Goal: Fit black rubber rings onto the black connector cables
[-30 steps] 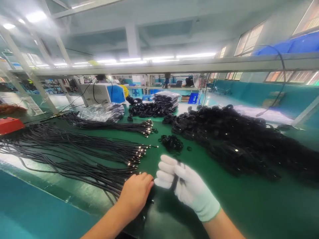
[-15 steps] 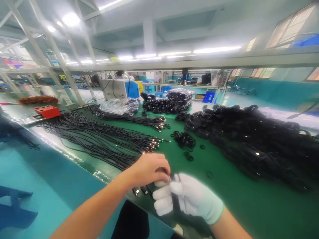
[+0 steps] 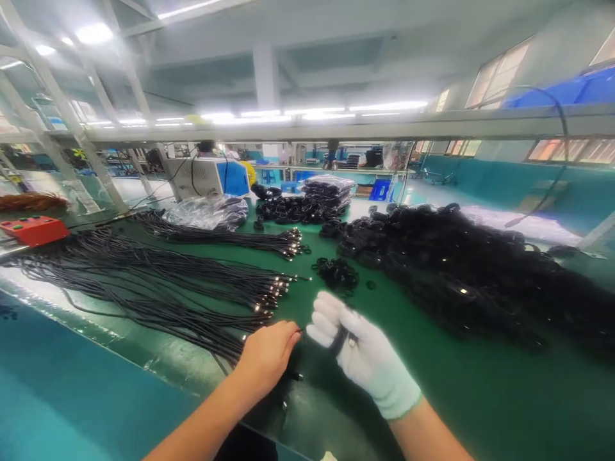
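My left hand (image 3: 269, 352) is bare and closed in a pinch beside the ends of the laid-out black cables (image 3: 206, 275). A small dark tip shows at its fingertips, too little to name. In a white glove, my right hand (image 3: 355, 346) is closed around a coiled black cable (image 3: 340, 339), whose metal plug shows against the palm. The two hands are apart. Just beyond the glove lies a small heap of black rings (image 3: 336, 273).
A large pile of coiled black cables (image 3: 446, 269) covers the right side of the green tabletop (image 3: 432, 397). Clear plastic bags (image 3: 206, 211), a red control box (image 3: 33, 230) and a grey-blue machine (image 3: 206, 176) stand along the back and left.
My hands have come apart, the left drawing away from the cable in the glove. The glove has risen slightly with its coil. The view has swung to the right.
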`<state>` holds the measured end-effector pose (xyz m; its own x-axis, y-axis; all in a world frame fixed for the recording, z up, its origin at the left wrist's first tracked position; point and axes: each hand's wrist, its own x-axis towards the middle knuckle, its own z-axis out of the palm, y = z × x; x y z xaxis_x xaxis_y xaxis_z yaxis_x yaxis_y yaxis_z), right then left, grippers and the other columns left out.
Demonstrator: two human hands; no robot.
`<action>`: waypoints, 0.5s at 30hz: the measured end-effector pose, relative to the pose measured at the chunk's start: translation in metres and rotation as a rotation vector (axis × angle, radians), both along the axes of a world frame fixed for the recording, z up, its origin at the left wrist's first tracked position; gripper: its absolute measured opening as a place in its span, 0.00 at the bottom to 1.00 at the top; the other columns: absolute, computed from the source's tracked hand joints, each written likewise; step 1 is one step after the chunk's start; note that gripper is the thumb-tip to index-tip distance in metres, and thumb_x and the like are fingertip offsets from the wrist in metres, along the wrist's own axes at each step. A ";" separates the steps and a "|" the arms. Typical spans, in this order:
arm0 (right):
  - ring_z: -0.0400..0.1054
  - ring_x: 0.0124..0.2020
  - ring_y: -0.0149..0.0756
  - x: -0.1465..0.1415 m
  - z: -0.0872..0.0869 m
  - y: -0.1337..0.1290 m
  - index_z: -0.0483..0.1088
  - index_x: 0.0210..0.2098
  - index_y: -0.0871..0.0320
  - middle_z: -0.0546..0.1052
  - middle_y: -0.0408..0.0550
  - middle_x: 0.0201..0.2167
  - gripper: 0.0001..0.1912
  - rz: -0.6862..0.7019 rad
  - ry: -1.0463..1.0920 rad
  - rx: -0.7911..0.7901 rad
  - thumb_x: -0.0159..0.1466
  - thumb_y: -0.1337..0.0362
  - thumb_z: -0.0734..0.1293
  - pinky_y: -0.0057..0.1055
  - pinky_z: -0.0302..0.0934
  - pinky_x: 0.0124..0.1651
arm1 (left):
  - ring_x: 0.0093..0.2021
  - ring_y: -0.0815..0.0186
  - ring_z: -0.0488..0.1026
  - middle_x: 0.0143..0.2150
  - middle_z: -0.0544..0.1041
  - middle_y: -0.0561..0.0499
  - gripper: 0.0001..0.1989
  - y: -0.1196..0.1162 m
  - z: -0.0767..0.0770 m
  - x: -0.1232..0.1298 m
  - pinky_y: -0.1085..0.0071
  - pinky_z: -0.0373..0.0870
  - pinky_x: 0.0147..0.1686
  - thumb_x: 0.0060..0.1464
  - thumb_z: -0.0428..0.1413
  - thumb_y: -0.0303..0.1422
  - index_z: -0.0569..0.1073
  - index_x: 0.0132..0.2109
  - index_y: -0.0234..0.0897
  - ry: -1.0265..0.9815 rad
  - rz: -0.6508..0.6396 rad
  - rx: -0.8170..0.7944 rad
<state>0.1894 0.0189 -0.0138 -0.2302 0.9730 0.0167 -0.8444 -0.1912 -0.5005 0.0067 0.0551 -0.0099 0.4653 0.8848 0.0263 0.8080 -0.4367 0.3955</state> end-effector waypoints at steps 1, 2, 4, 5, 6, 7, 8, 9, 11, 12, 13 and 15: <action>0.69 0.48 0.42 0.003 0.000 0.001 0.68 0.50 0.62 0.73 0.54 0.50 0.16 -0.030 -0.022 -0.008 0.63 0.66 0.64 0.48 0.58 0.57 | 0.35 0.60 0.72 0.36 0.76 0.49 0.13 -0.007 0.000 0.006 0.70 0.59 0.32 0.61 0.43 0.33 0.73 0.39 0.40 0.087 0.022 0.047; 0.70 0.48 0.43 0.006 0.001 0.002 0.69 0.50 0.62 0.73 0.54 0.51 0.16 -0.052 -0.042 -0.011 0.63 0.66 0.64 0.47 0.58 0.57 | 0.35 0.60 0.73 0.36 0.76 0.50 0.13 -0.015 0.001 0.011 0.69 0.59 0.31 0.62 0.43 0.33 0.72 0.39 0.40 0.168 0.033 0.092; 0.70 0.49 0.43 0.009 0.001 0.002 0.69 0.50 0.61 0.72 0.54 0.52 0.16 -0.081 -0.077 -0.005 0.64 0.66 0.63 0.47 0.59 0.57 | 0.33 0.59 0.73 0.35 0.76 0.50 0.13 -0.029 0.004 0.022 0.69 0.59 0.30 0.62 0.43 0.32 0.72 0.38 0.41 0.253 0.005 0.155; 0.70 0.49 0.44 0.010 0.001 0.002 0.68 0.51 0.61 0.72 0.54 0.52 0.16 -0.087 -0.093 0.003 0.64 0.66 0.62 0.47 0.59 0.57 | 0.32 0.59 0.73 0.33 0.76 0.51 0.13 -0.034 0.005 0.026 0.68 0.58 0.29 0.61 0.43 0.31 0.72 0.36 0.40 0.264 -0.022 0.177; 0.70 0.49 0.44 0.010 0.001 0.001 0.68 0.51 0.61 0.72 0.55 0.52 0.16 -0.088 -0.110 0.011 0.64 0.65 0.62 0.48 0.58 0.57 | 0.30 0.59 0.73 0.31 0.76 0.51 0.13 -0.038 0.006 0.029 0.68 0.58 0.29 0.61 0.43 0.31 0.71 0.35 0.40 0.266 -0.046 0.199; 0.70 0.49 0.45 0.009 0.001 0.001 0.68 0.52 0.61 0.72 0.55 0.52 0.17 -0.088 -0.126 0.020 0.64 0.65 0.63 0.49 0.58 0.57 | 0.30 0.60 0.72 0.30 0.75 0.51 0.12 -0.041 0.006 0.031 0.68 0.58 0.28 0.60 0.44 0.30 0.71 0.33 0.40 0.258 -0.069 0.226; 0.70 0.49 0.45 0.008 0.001 0.000 0.67 0.52 0.61 0.72 0.56 0.52 0.17 -0.086 -0.139 0.027 0.63 0.65 0.64 0.49 0.58 0.57 | 0.29 0.60 0.72 0.29 0.75 0.51 0.11 -0.043 0.006 0.032 0.67 0.58 0.29 0.59 0.45 0.29 0.71 0.32 0.39 0.243 -0.095 0.259; 0.71 0.48 0.45 0.007 0.000 0.000 0.67 0.52 0.61 0.73 0.56 0.51 0.18 -0.082 -0.152 0.030 0.63 0.64 0.65 0.50 0.58 0.57 | 0.28 0.61 0.71 0.28 0.75 0.52 0.10 -0.044 0.006 0.033 0.67 0.58 0.29 0.58 0.46 0.28 0.70 0.31 0.39 0.223 -0.120 0.297; 0.71 0.46 0.45 0.005 0.000 0.000 0.67 0.51 0.61 0.74 0.56 0.49 0.19 -0.076 -0.186 0.019 0.61 0.64 0.67 0.50 0.58 0.56 | 0.26 0.63 0.69 0.26 0.73 0.53 0.08 -0.043 0.005 0.031 0.66 0.57 0.29 0.56 0.49 0.26 0.69 0.29 0.38 0.176 -0.179 0.398; 0.72 0.45 0.44 0.004 -0.001 0.000 0.68 0.50 0.61 0.75 0.56 0.48 0.19 -0.077 -0.213 0.006 0.60 0.64 0.68 0.49 0.58 0.55 | 0.26 0.63 0.68 0.26 0.73 0.53 0.08 -0.040 0.006 0.029 0.66 0.56 0.29 0.55 0.51 0.26 0.68 0.28 0.38 0.157 -0.215 0.462; 0.72 0.45 0.44 0.002 -0.001 0.001 0.68 0.50 0.61 0.75 0.57 0.47 0.19 -0.077 -0.246 -0.008 0.59 0.64 0.68 0.48 0.59 0.55 | 0.26 0.64 0.67 0.25 0.72 0.53 0.08 -0.037 0.008 0.026 0.66 0.55 0.29 0.55 0.51 0.25 0.67 0.27 0.38 0.141 -0.258 0.534; 0.71 0.46 0.43 -0.002 0.000 0.001 0.68 0.49 0.62 0.76 0.57 0.46 0.19 -0.075 -0.317 -0.024 0.59 0.64 0.69 0.44 0.60 0.53 | 0.25 0.64 0.65 0.24 0.70 0.53 0.10 -0.029 0.014 0.021 0.66 0.52 0.28 0.55 0.52 0.25 0.65 0.26 0.37 0.127 -0.358 0.662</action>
<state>0.1874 0.0195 -0.0134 -0.1474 0.9868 -0.0677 -0.6591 -0.1491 -0.7371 0.0275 0.0258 0.0046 0.7557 0.4975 0.4259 0.5944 -0.7941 -0.1269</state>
